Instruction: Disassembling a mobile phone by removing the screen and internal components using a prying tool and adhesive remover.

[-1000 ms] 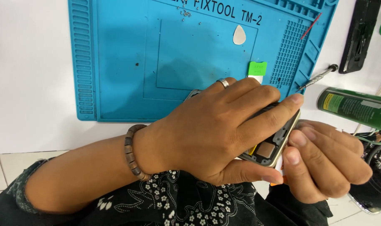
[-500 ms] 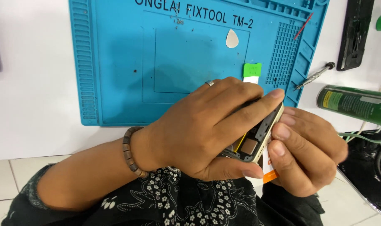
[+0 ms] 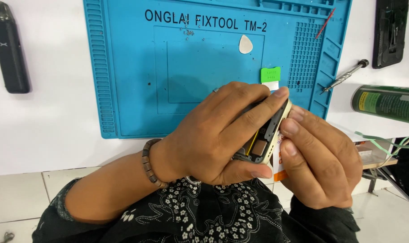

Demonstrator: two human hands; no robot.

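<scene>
My left hand [image 3: 213, 135] wraps around an opened phone frame [image 3: 267, 135], pale gold at the edge, its inner parts facing up. A beaded bracelet [image 3: 149, 164] sits on that wrist and a ring on one finger. My right hand [image 3: 321, 157] presses against the frame's right side and pinches a thin white and orange card [image 3: 280, 168] against its edge. Both hands hover over the near edge of a blue repair mat [image 3: 123, 90].
On the mat lie a white pick [image 3: 245, 44], a green and white tag [image 3: 270, 76], tiny screws [image 3: 186, 31] and a red stick [image 3: 325, 23]. A screwdriver [image 3: 346, 75], green can [image 3: 386, 103] and black phone part [image 3: 390, 31] lie right; a black device [image 3: 8, 47] lies left.
Both hands with the phone frame have shifted left and up in view. The mat shows more of its top edge, and the black device at left has come into view.
</scene>
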